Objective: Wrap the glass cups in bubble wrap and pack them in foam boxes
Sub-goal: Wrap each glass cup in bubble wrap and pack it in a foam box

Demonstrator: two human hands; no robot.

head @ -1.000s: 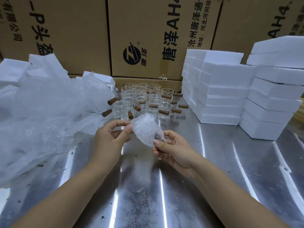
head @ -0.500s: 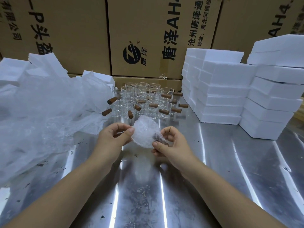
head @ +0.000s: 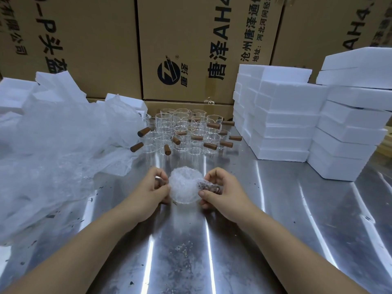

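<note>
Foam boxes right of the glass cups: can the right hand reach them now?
Probably yes, once freed. The right hand pinches the wrapped cup, which the left hand also holds; only bare steel table lies between it and the foam boxes.

Wrapped cup [head: 184, 185] lowered
The left hand [head: 148, 192] and right hand [head: 222, 194] have brought it down toward the surface [head: 275, 209], turned rounder-side up.

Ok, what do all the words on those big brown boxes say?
"唐泽AH4", cut off: middle cardboard box
"唐泽", by its round logo
"沧州唐泽通信", cut off: same box
"地址:河北河间经", cut off: same box
"-P头盔", cut off: left cardboard box
"限公司": left box too
"AH4.", cut off: right cardboard box
Far-right print: too blurred.
</note>
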